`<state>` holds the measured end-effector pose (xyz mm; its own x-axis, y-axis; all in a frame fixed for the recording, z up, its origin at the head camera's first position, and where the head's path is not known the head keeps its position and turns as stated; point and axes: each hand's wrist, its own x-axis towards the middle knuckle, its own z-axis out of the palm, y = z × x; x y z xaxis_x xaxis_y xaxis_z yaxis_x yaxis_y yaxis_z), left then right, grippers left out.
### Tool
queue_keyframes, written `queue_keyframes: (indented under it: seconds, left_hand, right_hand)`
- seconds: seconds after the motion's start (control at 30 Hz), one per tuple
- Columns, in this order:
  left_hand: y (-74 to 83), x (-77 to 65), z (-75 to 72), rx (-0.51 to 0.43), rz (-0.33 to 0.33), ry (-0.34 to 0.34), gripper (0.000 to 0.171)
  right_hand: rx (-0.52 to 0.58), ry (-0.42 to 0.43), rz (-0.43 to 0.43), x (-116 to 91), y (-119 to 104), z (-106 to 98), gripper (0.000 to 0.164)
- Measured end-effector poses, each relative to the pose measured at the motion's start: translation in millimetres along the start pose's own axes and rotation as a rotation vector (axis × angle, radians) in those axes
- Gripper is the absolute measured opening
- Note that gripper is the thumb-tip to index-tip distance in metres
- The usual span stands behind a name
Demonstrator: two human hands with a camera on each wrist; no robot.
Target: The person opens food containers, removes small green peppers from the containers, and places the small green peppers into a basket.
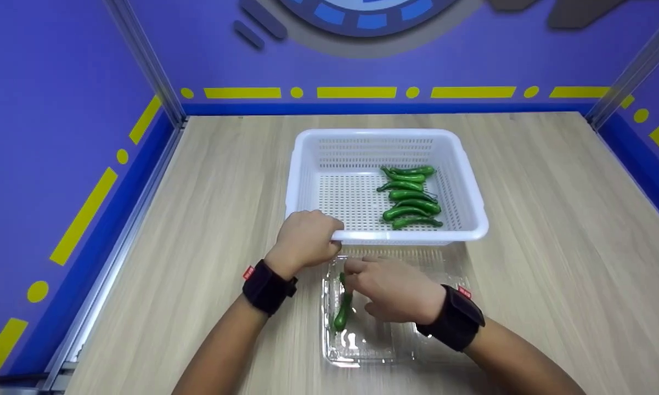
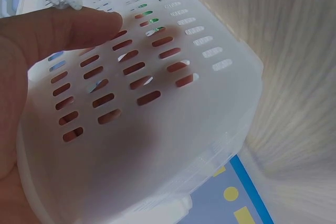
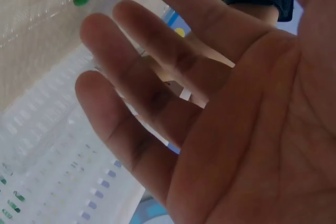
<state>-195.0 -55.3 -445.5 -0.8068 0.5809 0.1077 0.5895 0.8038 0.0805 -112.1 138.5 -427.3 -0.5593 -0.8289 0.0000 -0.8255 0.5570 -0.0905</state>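
My left hand (image 1: 307, 238) grips the near-left rim of a white perforated plastic basket (image 1: 387, 236), its thumb on the outer wall in the left wrist view. Several green chili peppers (image 1: 409, 196) lie in a column on the basket's right side. Right in front of the basket is a clear plastic clamshell box (image 1: 367, 343), with one green chili pepper (image 1: 342, 315) lying lengthwise along its left side. Over the box hovers my right hand (image 1: 395, 288), fingers loosely extended and holding nothing; in the head view they overlap the pepper's upper end.
A pale wood-grain table (image 1: 554, 247) carries the basket and box. Blue-purple panels (image 1: 362, 71) with yellow dashes stand behind it and along both sides. Metal frame posts (image 1: 148, 66) mark the back corners.
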Motion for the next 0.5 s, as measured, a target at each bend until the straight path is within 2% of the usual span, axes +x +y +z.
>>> queue_keyframes:
  seconds: [0.23,0.5]
  left_hand:
    - [0.3,0.8,0.1,-0.008,0.0,-0.002,0.015]
    - [-0.3,0.4,1.0,0.002,0.001,0.006,0.013]
  right_hand:
    - [-0.004,-0.043,-0.038,2.5,-1.1,4.9,0.04]
    - [0.021,-0.087,0.024,1.4,-1.3,8.2,0.039]
